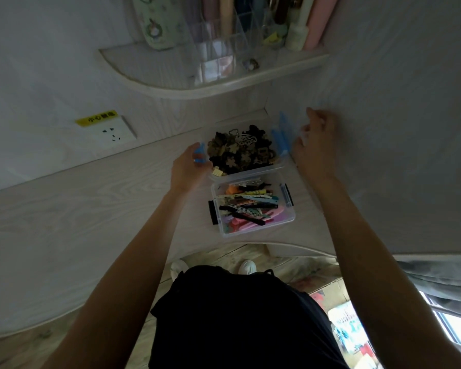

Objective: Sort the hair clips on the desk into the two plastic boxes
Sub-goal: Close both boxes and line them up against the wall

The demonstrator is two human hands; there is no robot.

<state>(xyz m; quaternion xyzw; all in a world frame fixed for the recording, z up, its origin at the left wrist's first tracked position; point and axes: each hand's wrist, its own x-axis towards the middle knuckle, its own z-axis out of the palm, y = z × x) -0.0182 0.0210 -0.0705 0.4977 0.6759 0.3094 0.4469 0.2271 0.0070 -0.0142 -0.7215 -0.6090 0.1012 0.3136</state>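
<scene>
Both arms outstretched, left hand [188,166] fingers curled, right hand [317,145] fingers curled

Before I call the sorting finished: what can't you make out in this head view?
- Left hand: fingers hidden behind the palm at the far box's blue latch; grip unclear.
- Right hand: motion-blurred; whatever it holds is unreadable.
- Far box: dark clips too dim to tell apart.
- Near box: bottom layers hidden under the clips on top.

Two clear plastic boxes on the pale wood-grain desk [91,214] at frame centre; far box [276,166] heaped with dark clips [240,150], near box [290,218] packed with coloured clips [248,206]; left hand [189,166] gripping the far box's blue latch [199,154]; right hand [317,145] curled on a blurred clear lid [304,134]; wall socket [112,133] at upper left.
</scene>
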